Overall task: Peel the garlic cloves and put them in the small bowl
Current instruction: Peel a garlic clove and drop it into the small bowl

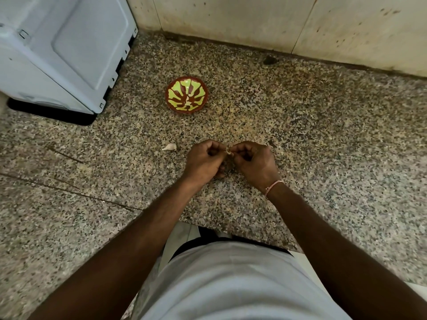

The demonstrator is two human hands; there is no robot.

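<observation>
My left hand (203, 159) and my right hand (254, 162) meet over the middle of the speckled granite counter (323, 135). Between their fingertips both hands pinch a small garlic clove (228, 150), mostly hidden by the fingers. Another unpeeled garlic clove (169, 147) lies on the counter just left of my left hand. The small red bowl with a yellow-green pattern (186, 95) stands farther back, beyond the hands. I cannot tell whether pale cloves lie in it.
A large white appliance (60, 51) fills the back left corner. A stained tiled wall (277, 21) runs along the back. The counter's front edge (231, 234) is close to my body. A dark bit (269, 60) lies near the wall.
</observation>
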